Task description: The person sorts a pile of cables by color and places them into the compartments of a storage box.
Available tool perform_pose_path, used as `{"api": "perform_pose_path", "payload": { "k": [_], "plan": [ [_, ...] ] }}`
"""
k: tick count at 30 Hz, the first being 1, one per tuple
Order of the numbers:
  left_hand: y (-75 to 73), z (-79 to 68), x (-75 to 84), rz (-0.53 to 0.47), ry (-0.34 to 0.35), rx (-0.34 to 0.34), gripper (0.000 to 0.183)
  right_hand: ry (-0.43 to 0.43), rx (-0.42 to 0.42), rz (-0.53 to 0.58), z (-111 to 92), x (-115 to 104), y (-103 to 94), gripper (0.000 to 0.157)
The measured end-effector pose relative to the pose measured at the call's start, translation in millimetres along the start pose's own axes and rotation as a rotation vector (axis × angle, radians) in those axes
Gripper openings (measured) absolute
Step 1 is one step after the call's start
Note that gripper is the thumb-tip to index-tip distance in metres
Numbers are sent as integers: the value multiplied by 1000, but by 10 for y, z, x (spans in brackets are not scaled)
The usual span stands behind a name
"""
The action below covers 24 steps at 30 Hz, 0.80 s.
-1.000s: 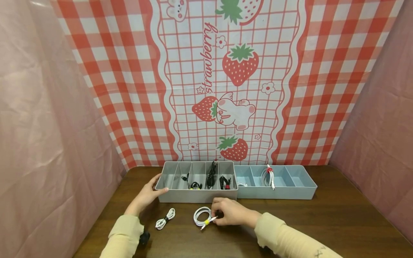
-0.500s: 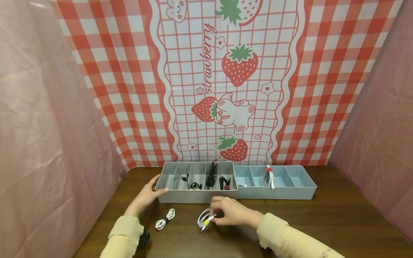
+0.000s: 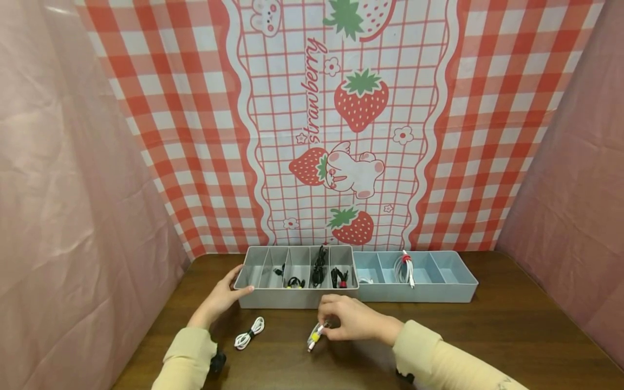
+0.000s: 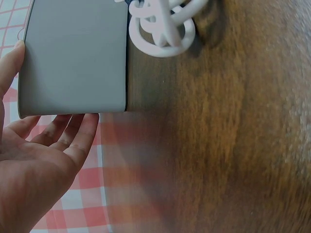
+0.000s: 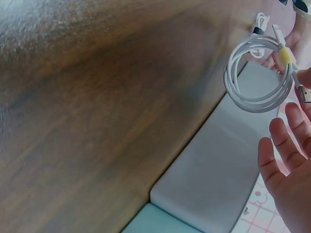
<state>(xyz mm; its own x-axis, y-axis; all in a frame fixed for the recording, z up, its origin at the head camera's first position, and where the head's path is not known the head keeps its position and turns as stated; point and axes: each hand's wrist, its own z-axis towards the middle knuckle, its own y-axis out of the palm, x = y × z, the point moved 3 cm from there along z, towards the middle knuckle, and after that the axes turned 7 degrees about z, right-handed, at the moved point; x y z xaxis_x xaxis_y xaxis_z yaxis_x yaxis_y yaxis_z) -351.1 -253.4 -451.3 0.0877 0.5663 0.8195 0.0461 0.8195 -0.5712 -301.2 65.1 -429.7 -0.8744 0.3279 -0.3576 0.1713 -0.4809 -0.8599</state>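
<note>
My right hand (image 3: 353,319) pinches a coiled white charging cable (image 3: 314,337) with a yellow tie, in front of the grey divided box (image 3: 292,298). In the right wrist view, the cable's loop (image 5: 234,87) hangs from thumb and fingertips, a metal USB plug (image 5: 305,94) beside them. Over at the box's left end, my left hand (image 3: 221,295) rests with its thumb on the rim and loosely extended fingers touching the end wall (image 4: 73,63). A second white cable (image 3: 249,333), bundled by a black tie, lies on the table near that hand.
Inside the grey box are black cables (image 3: 319,268), some with yellow or red ties. A blue divided box (image 3: 419,293) stands to its right, with a red-tied white cable (image 3: 404,269) across it. A checkered strawberry cloth (image 3: 361,103) hangs behind the table (image 3: 517,330).
The yellow-tied cable has been raised from the table and its loop has turned edge-on below my right hand. My left hand stays on the grey box.
</note>
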Motion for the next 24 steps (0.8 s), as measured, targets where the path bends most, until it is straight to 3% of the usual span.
{"api": "perform_pose_path", "payload": {
  "k": [6,14,24],
  "plan": [
    [-41,-146,259,-19,4,-15,75,8,4,13,-6,-31,-91,11],
    [17,17,-31,-16,12,24,74,25,-9,24,-16,-64,-194,12],
    [-1,-39,69,-20,12,5,74,14,24,5,-31,-111,-361,13]
  ]
}}
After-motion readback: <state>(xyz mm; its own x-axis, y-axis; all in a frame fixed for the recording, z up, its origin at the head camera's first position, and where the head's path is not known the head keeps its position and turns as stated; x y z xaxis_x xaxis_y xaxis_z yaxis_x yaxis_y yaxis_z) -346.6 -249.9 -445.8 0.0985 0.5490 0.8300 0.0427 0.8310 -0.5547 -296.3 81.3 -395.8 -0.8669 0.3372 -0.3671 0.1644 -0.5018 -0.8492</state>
